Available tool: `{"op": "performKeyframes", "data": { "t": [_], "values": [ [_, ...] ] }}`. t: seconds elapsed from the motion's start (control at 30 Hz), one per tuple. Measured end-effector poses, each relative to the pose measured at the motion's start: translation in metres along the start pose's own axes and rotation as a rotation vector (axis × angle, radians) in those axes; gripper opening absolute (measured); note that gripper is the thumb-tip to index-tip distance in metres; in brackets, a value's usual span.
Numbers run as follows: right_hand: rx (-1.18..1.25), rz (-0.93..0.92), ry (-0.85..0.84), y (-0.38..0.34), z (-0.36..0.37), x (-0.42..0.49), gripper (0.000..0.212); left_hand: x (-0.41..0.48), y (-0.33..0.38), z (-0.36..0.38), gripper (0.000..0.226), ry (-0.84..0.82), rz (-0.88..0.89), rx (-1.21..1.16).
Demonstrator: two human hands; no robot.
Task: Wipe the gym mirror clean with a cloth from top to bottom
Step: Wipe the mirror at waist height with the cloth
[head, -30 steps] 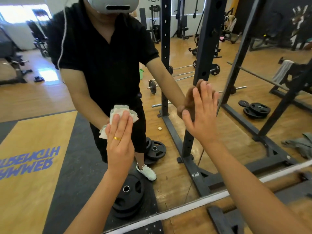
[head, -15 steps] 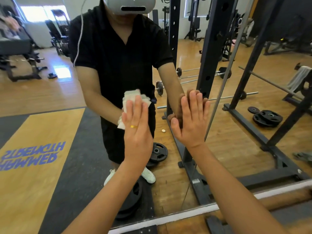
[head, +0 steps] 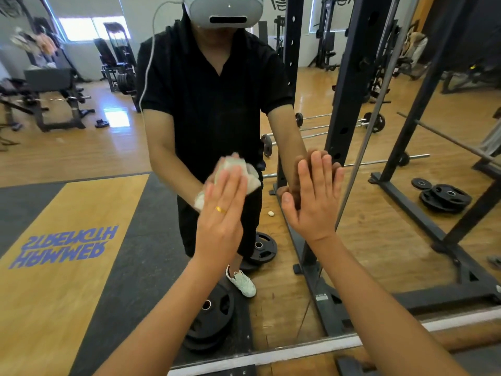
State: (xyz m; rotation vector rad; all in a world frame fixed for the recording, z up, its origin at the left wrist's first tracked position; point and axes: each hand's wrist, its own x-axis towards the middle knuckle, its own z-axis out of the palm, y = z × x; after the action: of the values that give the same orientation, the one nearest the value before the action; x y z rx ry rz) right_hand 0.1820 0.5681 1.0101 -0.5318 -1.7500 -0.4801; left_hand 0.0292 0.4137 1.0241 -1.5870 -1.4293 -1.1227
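cloth (head: 233,166): off-white | ring (head: 221,210) on left hand (head: 219,221): gold | shirt (head: 211,90): plain black | headset (head: 226,9): pale grey, black slot | floor (head: 81,158): honey-toned wood, dark grey strips, blue lettering (mirrored) | rack (head: 349,77), weight plates (head: 444,198): black | shoe (head: 242,283): white

cloth (head: 231,169) between left hand (head: 221,213) and mirror (head: 81,164) | right hand (head: 314,202) apparently on mirror, just right of left

Crumpled white cloth (head: 232,166) pressed against upright mirror (head: 81,164), mid-height; glass reflects gym.
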Motion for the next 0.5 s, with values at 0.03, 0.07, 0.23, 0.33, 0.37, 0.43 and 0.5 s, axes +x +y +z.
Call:
{"op": "performKeyframes", "data": {
  "t": [0.03,0.07,0.23,0.33,0.37,0.43,0.5],
  "values": [
    [0.002,0.002,-0.001,0.000,0.000,0.000,0.074,0.015,-0.001,-0.003,0.051,0.048,-0.017,-0.019],
    [0.006,0.003,-0.001,0.000,0.000,0.000,0.074,0.029,-0.001,-0.004,0.048,0.099,-0.029,-0.026],
    [0.015,0.002,-0.001,0.000,0.000,-0.001,0.075,0.024,-0.005,0.004,0.054,0.083,0.066,0.068],
    [0.010,0.005,-0.007,0.000,0.000,0.000,0.075,-0.008,0.000,0.012,0.062,0.000,0.079,0.093],
    [0.009,0.005,-0.009,0.000,0.000,0.000,0.075,-0.007,0.005,0.014,0.061,0.016,0.038,0.058],
    [-0.001,0.003,-0.006,0.000,0.000,0.001,0.075,0.014,0.017,0.017,0.057,0.071,-0.044,-0.045],
    [0.005,0.009,-0.007,0.000,0.000,0.000,0.075,0.043,0.029,0.020,0.055,0.124,-0.045,-0.088]
  ]
}}
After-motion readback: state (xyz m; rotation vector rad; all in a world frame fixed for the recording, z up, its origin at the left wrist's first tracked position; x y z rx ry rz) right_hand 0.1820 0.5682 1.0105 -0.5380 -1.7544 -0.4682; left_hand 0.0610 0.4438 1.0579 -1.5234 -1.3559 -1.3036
